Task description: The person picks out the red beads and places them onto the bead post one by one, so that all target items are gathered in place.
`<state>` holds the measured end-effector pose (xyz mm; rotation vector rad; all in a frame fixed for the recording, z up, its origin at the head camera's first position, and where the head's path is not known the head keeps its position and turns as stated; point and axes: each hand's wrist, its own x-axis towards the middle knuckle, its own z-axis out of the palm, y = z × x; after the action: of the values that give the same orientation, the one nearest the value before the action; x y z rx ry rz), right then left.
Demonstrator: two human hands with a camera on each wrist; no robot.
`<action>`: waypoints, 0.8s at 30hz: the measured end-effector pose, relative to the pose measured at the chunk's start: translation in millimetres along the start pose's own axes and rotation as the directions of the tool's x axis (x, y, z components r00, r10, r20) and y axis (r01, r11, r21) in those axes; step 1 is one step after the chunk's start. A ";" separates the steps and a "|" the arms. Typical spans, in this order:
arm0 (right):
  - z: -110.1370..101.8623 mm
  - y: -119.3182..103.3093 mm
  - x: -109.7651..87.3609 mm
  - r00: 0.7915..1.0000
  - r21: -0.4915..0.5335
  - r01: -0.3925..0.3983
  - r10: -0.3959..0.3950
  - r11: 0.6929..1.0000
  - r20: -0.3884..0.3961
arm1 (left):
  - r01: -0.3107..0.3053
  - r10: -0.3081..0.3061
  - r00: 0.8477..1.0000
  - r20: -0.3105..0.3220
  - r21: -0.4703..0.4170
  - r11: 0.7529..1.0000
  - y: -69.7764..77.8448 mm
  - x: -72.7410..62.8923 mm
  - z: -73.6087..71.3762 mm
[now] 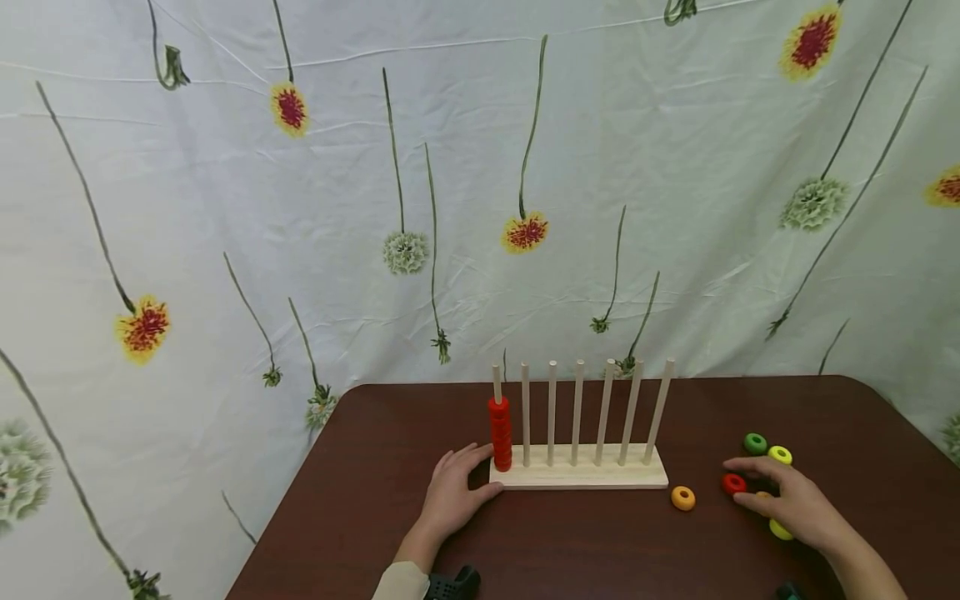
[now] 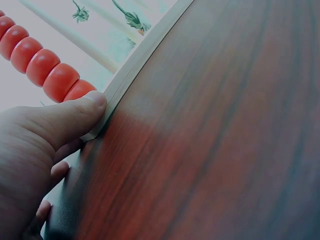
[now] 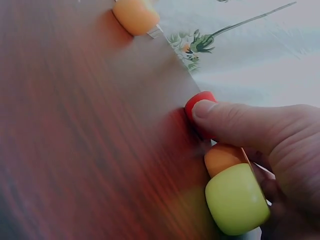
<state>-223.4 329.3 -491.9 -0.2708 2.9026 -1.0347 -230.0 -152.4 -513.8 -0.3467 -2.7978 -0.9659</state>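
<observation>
A pale wooden rack (image 1: 585,478) with a row of upright pegs stands on the table. Its leftmost peg carries a stack of red beads (image 1: 501,433); the other pegs are bare. My left hand (image 1: 452,493) grips the rack's left end, its thumb (image 2: 87,112) at the front edge by the lowest bead. Out to the right, my right hand (image 1: 798,500) pinches a loose red bead (image 1: 733,484) between thumb and finger. Close under that hand lie an orange bead (image 3: 226,159) and a yellow-green bead (image 3: 236,199), both partly covered in the head view.
Another orange bead (image 1: 682,498) lies just right of the rack. Beyond the right hand are a green bead (image 1: 755,443) and a yellow bead (image 1: 780,454). Behind the dark brown table (image 1: 585,542) hangs a white flowered cloth (image 1: 465,192).
</observation>
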 end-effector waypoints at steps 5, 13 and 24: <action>2.4 0.7 0.9 0.999 -0.036 0.019 -0.021 0.999 -0.030 | -0.002 0.002 1.000 -0.001 0.005 1.000 0.1 -0.2 0.0; 4.9 1.8 1.8 0.998 -0.069 0.032 -0.036 0.997 -0.056 | 0.004 -0.004 1.000 -0.003 0.002 1.000 1.0 -0.8 -0.4; 5.1 -0.4 2.1 0.999 -0.054 0.009 -0.012 0.998 -0.049 | 0.008 -0.008 1.000 -0.002 0.006 1.000 0.1 -0.2 0.3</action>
<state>-224.9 325.4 -495.6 -0.2666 2.9798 -0.9797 -229.8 -152.1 -514.0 -0.3347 -2.8020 -0.9590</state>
